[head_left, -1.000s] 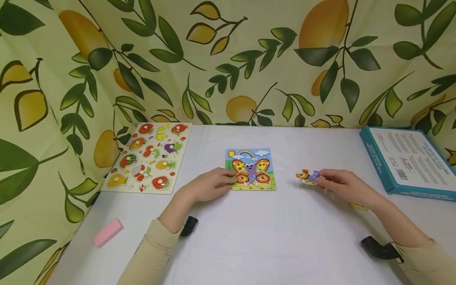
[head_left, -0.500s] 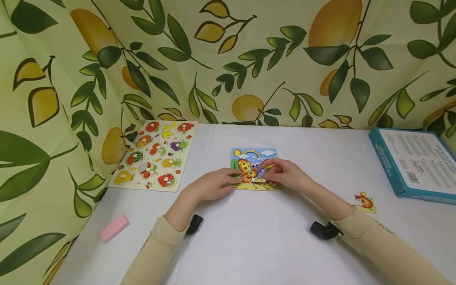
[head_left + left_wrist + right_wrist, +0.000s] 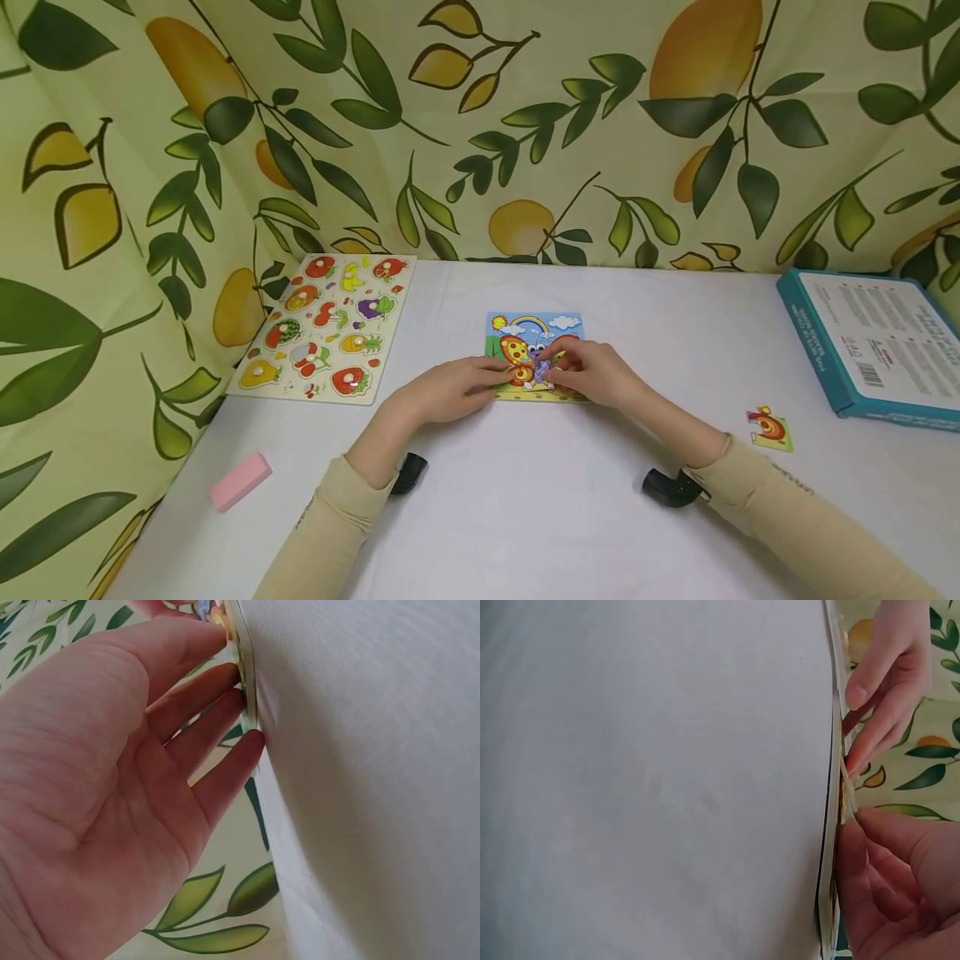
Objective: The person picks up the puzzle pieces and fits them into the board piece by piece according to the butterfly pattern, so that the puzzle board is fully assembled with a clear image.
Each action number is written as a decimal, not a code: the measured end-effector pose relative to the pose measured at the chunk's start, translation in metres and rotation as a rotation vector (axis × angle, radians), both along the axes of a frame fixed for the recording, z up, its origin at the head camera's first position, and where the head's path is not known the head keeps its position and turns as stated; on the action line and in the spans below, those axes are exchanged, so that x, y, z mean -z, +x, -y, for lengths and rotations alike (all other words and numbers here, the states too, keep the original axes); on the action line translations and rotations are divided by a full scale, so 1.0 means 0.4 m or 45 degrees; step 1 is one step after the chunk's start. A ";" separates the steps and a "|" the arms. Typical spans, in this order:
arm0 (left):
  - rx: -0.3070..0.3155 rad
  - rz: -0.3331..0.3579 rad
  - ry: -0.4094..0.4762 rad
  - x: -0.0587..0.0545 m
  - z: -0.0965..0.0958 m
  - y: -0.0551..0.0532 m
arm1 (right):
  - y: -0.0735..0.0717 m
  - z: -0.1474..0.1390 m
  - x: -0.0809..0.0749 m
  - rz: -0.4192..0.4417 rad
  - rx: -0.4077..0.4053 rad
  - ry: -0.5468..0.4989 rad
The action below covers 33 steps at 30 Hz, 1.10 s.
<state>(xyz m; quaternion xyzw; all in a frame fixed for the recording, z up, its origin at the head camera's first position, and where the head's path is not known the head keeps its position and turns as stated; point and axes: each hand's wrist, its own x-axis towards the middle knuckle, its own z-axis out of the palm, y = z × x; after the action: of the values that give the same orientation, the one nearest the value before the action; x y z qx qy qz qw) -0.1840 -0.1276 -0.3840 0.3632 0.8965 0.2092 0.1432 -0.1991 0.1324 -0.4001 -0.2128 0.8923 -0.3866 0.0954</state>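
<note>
In the head view, a small square butterfly jigsaw board lies on the white table. My right hand pinches a jigsaw piece with the butterfly's purple body, over the lower middle of the board. That hand covers the board's right side. In the right wrist view, the piece's thin edge tilts up from the board beside the thumb and forefinger. My left hand rests at the board's left edge; its extended fingers touch there in the left wrist view.
One loose jigsaw piece lies to the right. A blue-edged box stands at the back right. Back left is a fruit peg puzzle, with a pink block nearer. A leaf-patterned cloth hangs behind the table.
From the right, my right hand has brought the piece left over the board, then shifted it slightly into line with the picture. My left hand has stayed at the board's left edge.
</note>
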 end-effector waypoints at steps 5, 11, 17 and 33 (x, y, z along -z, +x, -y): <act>0.012 -0.013 -0.020 0.004 0.001 0.001 | 0.005 0.005 0.003 -0.054 0.002 -0.028; 0.033 -0.039 -0.049 0.003 -0.002 0.002 | -0.001 0.005 0.015 -0.128 -0.032 -0.045; 0.037 -0.050 -0.062 0.007 -0.003 0.002 | -0.001 0.005 0.015 -0.076 -0.009 -0.046; 0.043 -0.057 -0.053 0.009 -0.003 0.001 | 0.003 0.004 0.013 0.063 -0.004 -0.163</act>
<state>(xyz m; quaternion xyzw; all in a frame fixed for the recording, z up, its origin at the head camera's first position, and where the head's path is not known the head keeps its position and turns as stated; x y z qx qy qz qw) -0.1835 -0.1265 -0.3877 0.3798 0.8975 0.1797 0.1343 -0.1979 0.1306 -0.4052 -0.2103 0.8628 -0.4477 0.1043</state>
